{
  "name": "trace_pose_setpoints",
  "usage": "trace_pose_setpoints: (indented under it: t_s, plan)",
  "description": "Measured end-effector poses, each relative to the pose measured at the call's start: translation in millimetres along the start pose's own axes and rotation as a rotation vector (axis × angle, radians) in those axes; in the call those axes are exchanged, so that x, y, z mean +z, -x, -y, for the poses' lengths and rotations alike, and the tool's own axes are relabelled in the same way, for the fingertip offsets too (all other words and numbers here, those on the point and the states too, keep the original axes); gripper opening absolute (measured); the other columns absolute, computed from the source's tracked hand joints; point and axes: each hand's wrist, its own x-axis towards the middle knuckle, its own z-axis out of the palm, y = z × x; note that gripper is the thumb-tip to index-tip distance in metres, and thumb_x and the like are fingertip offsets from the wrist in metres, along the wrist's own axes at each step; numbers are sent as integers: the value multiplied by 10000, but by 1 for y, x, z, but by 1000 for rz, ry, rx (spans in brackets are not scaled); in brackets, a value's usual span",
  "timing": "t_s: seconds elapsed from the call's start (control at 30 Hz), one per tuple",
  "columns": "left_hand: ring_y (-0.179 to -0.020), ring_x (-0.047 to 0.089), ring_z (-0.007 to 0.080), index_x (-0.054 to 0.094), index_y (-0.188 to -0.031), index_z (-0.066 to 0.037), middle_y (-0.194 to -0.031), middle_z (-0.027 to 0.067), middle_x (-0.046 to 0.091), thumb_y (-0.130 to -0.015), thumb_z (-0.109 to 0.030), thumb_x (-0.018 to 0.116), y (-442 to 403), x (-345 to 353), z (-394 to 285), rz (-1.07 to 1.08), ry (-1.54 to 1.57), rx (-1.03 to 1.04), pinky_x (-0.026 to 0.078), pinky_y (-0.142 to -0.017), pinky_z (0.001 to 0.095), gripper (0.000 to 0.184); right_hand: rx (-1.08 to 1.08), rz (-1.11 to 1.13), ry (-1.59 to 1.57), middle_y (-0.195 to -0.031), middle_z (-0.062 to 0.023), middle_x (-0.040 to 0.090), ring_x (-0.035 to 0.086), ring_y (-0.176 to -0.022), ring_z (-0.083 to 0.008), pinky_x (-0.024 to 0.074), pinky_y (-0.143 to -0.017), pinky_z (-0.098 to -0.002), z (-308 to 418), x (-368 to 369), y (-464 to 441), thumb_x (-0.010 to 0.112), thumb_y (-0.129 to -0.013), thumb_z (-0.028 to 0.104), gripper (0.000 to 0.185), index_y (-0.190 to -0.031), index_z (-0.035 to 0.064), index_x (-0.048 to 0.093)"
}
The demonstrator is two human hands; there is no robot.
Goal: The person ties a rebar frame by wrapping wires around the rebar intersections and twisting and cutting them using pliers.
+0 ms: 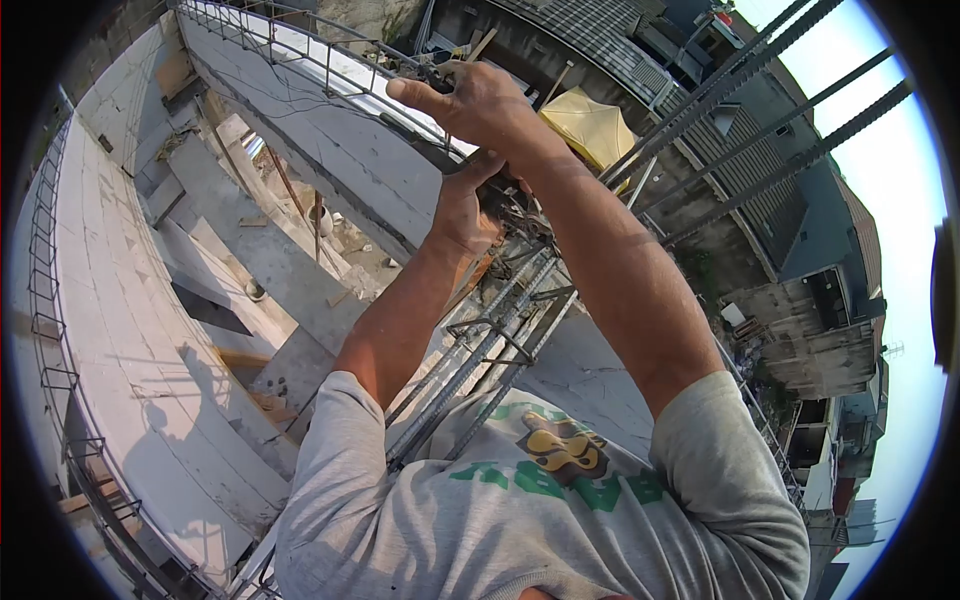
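My left hand [465, 210] is closed at the joint of a steel rebar cage [490, 340], its fingers wrapped on something dark that is mostly hidden. Just above it, my right hand [485, 105] has its fingers curled round a dark piece, with the thumb stuck out to the left. I cannot make out what that piece is. Tangled wire and bar ends [525, 220] show just below the hands. From there the ribbed bars with square stirrups run down toward my shirt [560, 480].
A pale block wall [320, 130] curves along the upper left, with a thin rebar cage [300, 55] on top. Below lie boards [250, 230] and a deep drop. Thick rebars [800, 150] jut in at upper right. Beyond are a yellow canopy [585, 125] and tiled roofs [570, 30].
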Motion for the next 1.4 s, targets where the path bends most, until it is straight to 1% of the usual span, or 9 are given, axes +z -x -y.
trace_pose_setpoints:
  t_s: [0.03, 0.1, 0.17, 0.3, 0.5, 0.8, 1.0, 1.23, 1.4]
  plan:
    - [-962, 593, 197, 555, -1107, -71, -1059, 78, 592, -893, -231, 618, 5, 5, 2, 18, -52, 74, 475, -893, 370, 274, 10, 3, -21, -926, -232, 656, 648, -954, -333, 491, -860, -435, 10, -10, 15, 606, -714, 737, 943, -1137, -106, 574]
    - [-1040, 565, 224, 521, -1179, -49, -1007, 80, 598, -914, -266, 594, 10, 21, -2, -174, -59, 122, 468, -912, 374, 350, -62, -64, 116, -1070, -259, 598, 588, -1069, -335, 460, -912, -415, 24, -5, 37, 624, -710, 722, 1038, -1257, -139, 429]
    - [-833, 560, 189, 534, -1027, -62, -907, 59, 556, -977, -198, 493, -12, -23, 29, -59, 191, 52, 482, -858, 380, 151, -46, -32, 233, -1278, -297, 458, 492, -1196, -377, 416, -974, -471, 43, -2, 51, 642, -734, 676, 1112, -1405, -105, 224]
    - [-822, 529, 201, 494, -920, -69, -891, 100, 600, -1022, -260, 374, -9, -1, 19, 137, -16, 188, 425, -795, 360, 248, -25, -296, 576, -1219, -292, 422, 461, -1150, -399, 364, -956, -498, 53, 32, 51, 677, -797, 400, 951, -1407, -131, 176]
    - [-661, 550, 165, 502, -891, -57, -691, 43, 522, -1016, -289, 413, -8, 6, 18, -175, -565, 280, 459, -730, 315, 278, -29, -232, 467, -1146, -286, 451, 477, -1091, -372, 386, -887, -495, 54, 35, 46, 663, -741, 208, 853, -1365, -153, 206]
    - [-809, 592, 195, 518, -983, -79, -828, 37, 575, -974, -357, 492, 25, -14, 24, -132, -408, 395, 496, -841, 402, 279, -226, -242, 443, -1060, -230, 520, 517, -984, -329, 406, -831, -429, 52, 88, 61, 685, -645, 179, 744, -1256, -105, 369]
    - [-1071, 536, 179, 450, -1211, -91, -1122, 33, 540, -890, -313, 640, 53, -54, 31, -158, -445, 325, 449, -936, 380, 434, -253, 550, -64, -1013, -217, 581, 585, -995, -289, 470, -751, -367, 45, 59, 50, 603, -623, 103, 507, -1100, -49, 525]
    - [-1051, 558, 157, 540, -1163, -67, -1099, 28, 593, -779, -161, 745, 38, -53, 6, -75, -481, 72, 427, -932, 345, 446, -131, 1064, -791, -794, -130, 658, 663, -715, -233, 545, -665, -366, 19, 13, 7, 624, -664, 111, 302, -928, -35, 625]
    - [-1038, 587, 193, 549, -1159, -62, -1081, 56, 612, -818, -139, 683, 32, -14, -2, -9, -438, 90, 421, -954, 399, 375, -74, 1180, -1008, -912, -155, 679, 669, -747, -212, 551, -720, -335, 4, 11, 0, 613, -694, 111, 402, -1062, -50, 617]
